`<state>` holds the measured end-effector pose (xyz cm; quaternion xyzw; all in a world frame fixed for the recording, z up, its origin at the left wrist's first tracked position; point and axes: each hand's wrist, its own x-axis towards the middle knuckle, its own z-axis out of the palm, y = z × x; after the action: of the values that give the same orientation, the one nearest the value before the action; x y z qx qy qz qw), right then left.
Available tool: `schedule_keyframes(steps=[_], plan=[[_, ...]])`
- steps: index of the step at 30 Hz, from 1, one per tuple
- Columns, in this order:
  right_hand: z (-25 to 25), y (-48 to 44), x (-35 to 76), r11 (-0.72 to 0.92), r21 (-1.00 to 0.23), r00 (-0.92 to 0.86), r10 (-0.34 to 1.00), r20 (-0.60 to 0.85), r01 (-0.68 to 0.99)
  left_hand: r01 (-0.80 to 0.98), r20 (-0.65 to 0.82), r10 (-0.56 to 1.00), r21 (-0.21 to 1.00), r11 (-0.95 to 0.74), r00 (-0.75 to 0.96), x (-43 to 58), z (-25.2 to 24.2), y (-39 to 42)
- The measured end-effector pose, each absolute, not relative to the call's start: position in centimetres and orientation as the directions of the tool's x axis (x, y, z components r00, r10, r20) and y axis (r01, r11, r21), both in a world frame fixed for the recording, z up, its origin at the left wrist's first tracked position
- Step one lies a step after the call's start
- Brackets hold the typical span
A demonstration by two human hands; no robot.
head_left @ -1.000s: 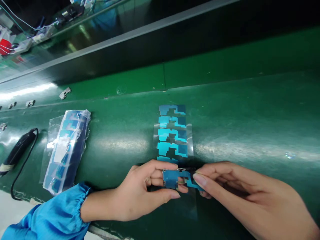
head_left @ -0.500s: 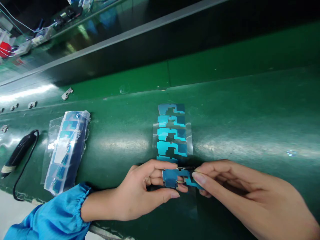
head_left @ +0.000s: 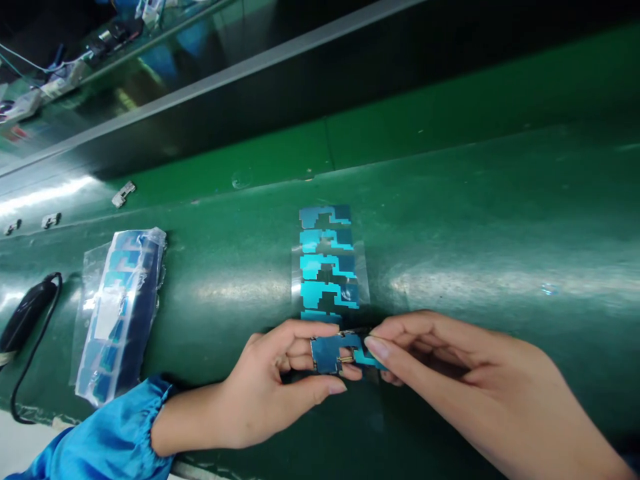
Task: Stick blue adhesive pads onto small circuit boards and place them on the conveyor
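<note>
My left hand [head_left: 260, 383] is closed round the left end of a small circuit board [head_left: 327, 355], its fingers behind and above and its thumb along the lower edge. A cut-out blue film [head_left: 367, 359] lies over the board's face and runs to the right. My right hand [head_left: 445, 373] pinches that right end, thumb on the blue film; what its fingers touch behind is hidden. Just beyond both hands, a clear sheet [head_left: 364, 273] bears several blue film cut-outs [head_left: 313, 267] in a column.
At left lies a plastic-wrapped stack of blue film sheets [head_left: 120, 313], beside a black corded tool [head_left: 27, 317]. Small metal-looking parts [head_left: 123, 194] lie toward the back left. A dark raised ledge [head_left: 260, 100] runs along the back of the green bench [head_left: 475, 220].
The whole view has shifted, so the bench things and both hands appear a little farther left. Both hands keep hold of the board and film with hardly any change in grip.
</note>
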<state>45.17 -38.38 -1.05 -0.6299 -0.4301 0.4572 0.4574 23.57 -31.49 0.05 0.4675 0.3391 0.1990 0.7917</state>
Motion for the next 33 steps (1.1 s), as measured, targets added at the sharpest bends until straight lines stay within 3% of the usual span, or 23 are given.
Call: schedule_keyframes(steps=[18,33], plan=[[-0.1,-37.7,45.3,-0.281,-0.952,0.214,0.944,-0.251,0.12,-0.035,-0.339,0.636,0.865,0.5,0.693,23.6,0.1,-31.6],[-1.3,-38.5,45.1,-0.347,-0.928,0.228,0.922,-0.313,0.132,0.04,-0.398,0.624,0.861,0.507,0.673,23.6,0.1,-31.5]])
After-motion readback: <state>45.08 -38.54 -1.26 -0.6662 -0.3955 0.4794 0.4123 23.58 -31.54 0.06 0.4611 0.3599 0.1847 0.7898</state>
